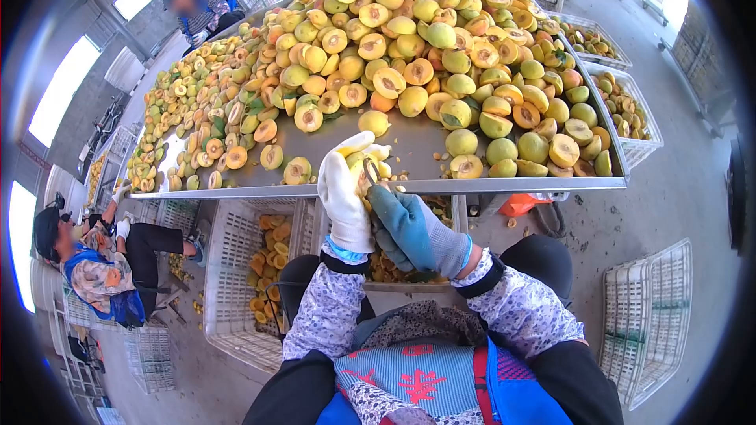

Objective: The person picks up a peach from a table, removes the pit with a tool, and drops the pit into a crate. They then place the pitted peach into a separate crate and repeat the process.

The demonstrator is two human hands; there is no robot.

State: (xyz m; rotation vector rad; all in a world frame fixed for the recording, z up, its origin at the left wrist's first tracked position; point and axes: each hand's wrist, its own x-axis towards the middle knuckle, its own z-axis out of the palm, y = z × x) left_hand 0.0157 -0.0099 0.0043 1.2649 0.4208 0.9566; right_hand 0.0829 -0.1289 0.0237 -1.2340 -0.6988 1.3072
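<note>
My left hand (347, 193), in a white glove, is closed around a yellow peach (358, 173) just in front of the metal table's near edge. My right hand (409, 228), in a blue-and-grey glove, grips a small curved metal pitting tool (370, 171). The tool's looped end is at the peach; how deep it goes is hidden. Beyond both hands, a large heap of peaches (386, 39), many halved with pits showing, covers much of the metal table (441, 186).
Below the table, white crates (236, 291) hold peach halves (272, 256). More filled crates (630, 114) stand at the right, and another crate (647, 319) stands on the floor. One co-worker (110, 267) sits at the left; another (197, 12) is at the far left corner.
</note>
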